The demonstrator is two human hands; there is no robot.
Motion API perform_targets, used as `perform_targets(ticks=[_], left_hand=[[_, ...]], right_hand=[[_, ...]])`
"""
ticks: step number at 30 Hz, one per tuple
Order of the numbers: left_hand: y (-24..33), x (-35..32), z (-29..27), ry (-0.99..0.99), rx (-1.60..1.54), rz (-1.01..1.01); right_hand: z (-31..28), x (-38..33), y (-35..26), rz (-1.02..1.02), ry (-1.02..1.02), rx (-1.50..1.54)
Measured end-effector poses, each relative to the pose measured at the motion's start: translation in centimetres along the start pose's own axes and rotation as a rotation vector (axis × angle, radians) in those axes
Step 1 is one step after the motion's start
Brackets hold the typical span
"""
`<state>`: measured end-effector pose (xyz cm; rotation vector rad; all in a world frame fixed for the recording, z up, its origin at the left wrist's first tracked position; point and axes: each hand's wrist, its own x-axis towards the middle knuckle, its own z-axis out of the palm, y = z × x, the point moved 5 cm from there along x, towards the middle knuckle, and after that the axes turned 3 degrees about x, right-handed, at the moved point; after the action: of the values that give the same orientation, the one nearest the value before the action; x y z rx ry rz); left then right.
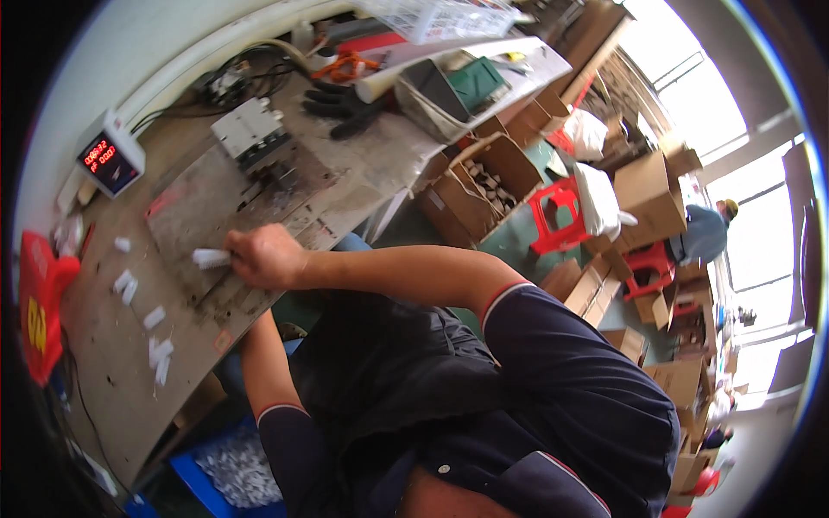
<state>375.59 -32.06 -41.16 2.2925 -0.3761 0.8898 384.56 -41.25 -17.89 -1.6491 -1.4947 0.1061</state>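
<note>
Over the worn grey workbench (194, 337), my right hand (269, 256) is closed, its fingers pinching a small white plastic piece (210, 258) that sticks out to the left. My left forearm (263, 354) rises toward the bench's front edge, and its hand is hidden there. Several more white plastic pieces (155, 318) lie loose at the left of the bench. Beyond my right hand stands a small machine (250, 134) with a white block on top, on a metal plate (186, 203).
A box with a red-lit display (110, 162) stands at the back left, above a red bag (43, 302). Black gloves (345, 108) and a grey bin (436, 99) are farther back. A blue crate (194, 470) of white pieces sits below. Cartons (458, 203) and red stools (557, 216) fill the right.
</note>
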Motion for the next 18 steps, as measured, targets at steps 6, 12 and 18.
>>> perform_targets(ticks=[6, 12, 18], left_hand=[[-0.5, -0.1, 1.4, -0.082, 0.019, -0.027], [-0.1, 3.5, 5.6, -0.120, 0.151, -0.172], [1.1, 3.2, 9.1, -0.098, 0.280, -0.316]], right_hand=[[-0.1, -0.1, 0.3, 0.036, -0.032, 0.041], [0.6, -0.1, 0.4, 0.028, -0.024, 0.044], [0.1, -0.2, 1.0, 0.035, -0.018, 0.067]])
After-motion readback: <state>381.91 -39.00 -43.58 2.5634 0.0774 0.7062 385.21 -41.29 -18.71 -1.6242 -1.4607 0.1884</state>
